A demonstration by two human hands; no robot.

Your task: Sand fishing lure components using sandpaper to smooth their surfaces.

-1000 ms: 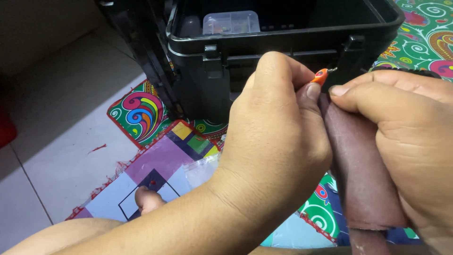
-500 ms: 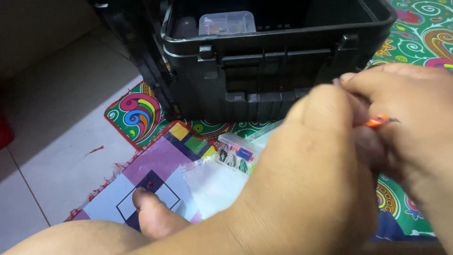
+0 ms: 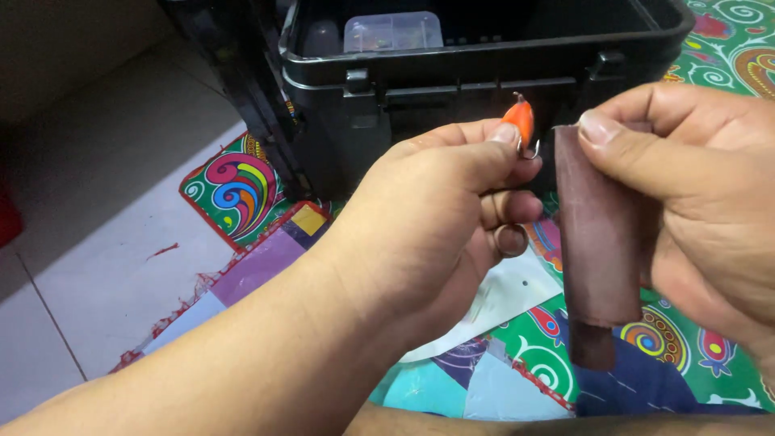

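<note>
Fingers [image 3: 492, 149] of left hand [image 3: 436, 218] pinched on orange lure [image 3: 521, 123]; right hand [image 3: 694, 194] clamped round brown block [image 3: 597, 234], just beside; black box [image 3: 484, 64] far.

Beyond my left grip [image 3: 452, 218] I see a clear plastic box [image 3: 393, 32], rectangular with a lid, sitting inside the open black case [image 3: 484, 73]. Under that grip lies a flat clear plastic bag [image 3: 492, 303] with a white card inside. I see no screens or signs.
</note>
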